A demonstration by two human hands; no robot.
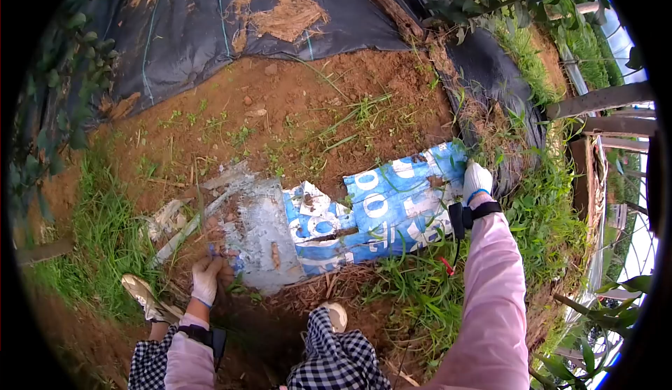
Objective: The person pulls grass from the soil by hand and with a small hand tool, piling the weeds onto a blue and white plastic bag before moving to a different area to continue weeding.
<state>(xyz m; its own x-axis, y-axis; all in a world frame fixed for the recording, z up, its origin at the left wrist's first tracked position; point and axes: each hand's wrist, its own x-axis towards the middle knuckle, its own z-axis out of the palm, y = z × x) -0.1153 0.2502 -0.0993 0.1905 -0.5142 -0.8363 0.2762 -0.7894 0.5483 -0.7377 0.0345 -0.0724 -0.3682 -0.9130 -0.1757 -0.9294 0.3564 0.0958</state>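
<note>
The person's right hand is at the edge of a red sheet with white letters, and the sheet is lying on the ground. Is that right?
Not quite: the white-lettered sheet is blue, not red, as the head view shows. It does lie on the ground, with the right hand at its edge.

- Brown soil (280, 85) is dotted with small weeds (364, 113).
- Torn blue-and-white printed sheet (409, 190) is spread on it.
- Soil's far side is covered by black sheeting (185, 40).

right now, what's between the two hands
In the head view, a tattered sheet lies between them: grey nearer the left hand, blue and white nearer the right hand.
</note>
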